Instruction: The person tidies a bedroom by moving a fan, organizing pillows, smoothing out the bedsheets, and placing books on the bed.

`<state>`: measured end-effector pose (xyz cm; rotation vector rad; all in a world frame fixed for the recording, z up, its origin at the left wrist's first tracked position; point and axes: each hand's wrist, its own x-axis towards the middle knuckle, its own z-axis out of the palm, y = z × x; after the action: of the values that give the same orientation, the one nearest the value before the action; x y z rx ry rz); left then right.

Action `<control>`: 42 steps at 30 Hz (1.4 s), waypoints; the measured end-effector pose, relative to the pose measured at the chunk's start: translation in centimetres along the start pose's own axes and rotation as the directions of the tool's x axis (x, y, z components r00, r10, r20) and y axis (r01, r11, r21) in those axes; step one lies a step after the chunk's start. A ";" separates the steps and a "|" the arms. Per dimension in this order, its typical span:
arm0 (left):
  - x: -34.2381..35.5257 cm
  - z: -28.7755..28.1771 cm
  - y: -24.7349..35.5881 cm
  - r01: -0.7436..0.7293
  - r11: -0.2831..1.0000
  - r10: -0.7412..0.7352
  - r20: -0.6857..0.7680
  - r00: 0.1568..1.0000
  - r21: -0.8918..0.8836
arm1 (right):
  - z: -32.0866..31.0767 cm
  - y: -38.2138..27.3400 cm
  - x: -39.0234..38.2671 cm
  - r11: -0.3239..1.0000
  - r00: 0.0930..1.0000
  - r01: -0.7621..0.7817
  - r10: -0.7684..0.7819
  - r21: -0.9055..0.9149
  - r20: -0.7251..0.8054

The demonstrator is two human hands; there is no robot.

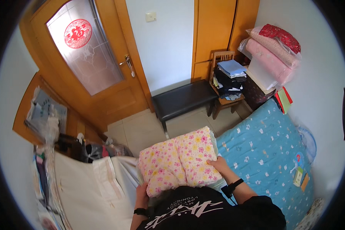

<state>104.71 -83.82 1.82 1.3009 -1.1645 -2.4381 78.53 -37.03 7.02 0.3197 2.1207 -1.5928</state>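
Note:
A plump floral pillow (176,161), cream with pink and yellow flowers, is held up in front of my body. Pale green fabric shows along its right edge, and a crease runs down its middle. My left hand (142,191) grips the lower left corner, its fingers mostly hidden by the fabric. At the right edge my right hand (219,165) is closed on the pillow, thumb on top and fingers behind. Both my wrists wear black bands.
A bed with a blue patterned cover (260,153) lies to the right. Ahead stands a black bench (184,97), beside a wooden chair (224,57) with folded clothes. Pink bedding (272,59) is piled behind. A cream cover (84,188) lies left, below a door (122,101).

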 end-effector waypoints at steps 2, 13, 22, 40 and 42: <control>6.5 2.9 4.9 0.041 0.999 -0.041 -0.012 0.999 0.002 | 3.1 -1.3 6.0 0.997 0.997 -0.074 0.073 0.020 0.012; 39.1 20.5 26.8 0.032 0.975 -0.072 0.178 0.981 0.220 | 6.8 -19.7 26.4 0.982 0.979 -0.050 0.084 0.182 -0.186; 57.6 35.3 27.6 0.096 0.972 -0.118 0.091 0.989 0.213 | 4.7 -27.5 54.3 0.975 0.978 -0.115 0.145 0.191 -0.151; 63.1 48.7 25.0 0.358 0.909 -0.227 -0.466 0.855 0.215 | 18.9 -46.3 99.0 0.834 0.837 0.196 0.132 -0.517 0.531; 63.1 49.8 25.9 0.362 0.909 -0.225 -0.490 0.842 0.205 | 21.0 -47.6 100.3 0.837 0.814 0.221 0.124 -0.500 0.567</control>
<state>22.46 -101.88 -4.91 2.1500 -1.2893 -1.9930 -24.89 -80.40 -7.15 -0.3857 1.9628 -0.8584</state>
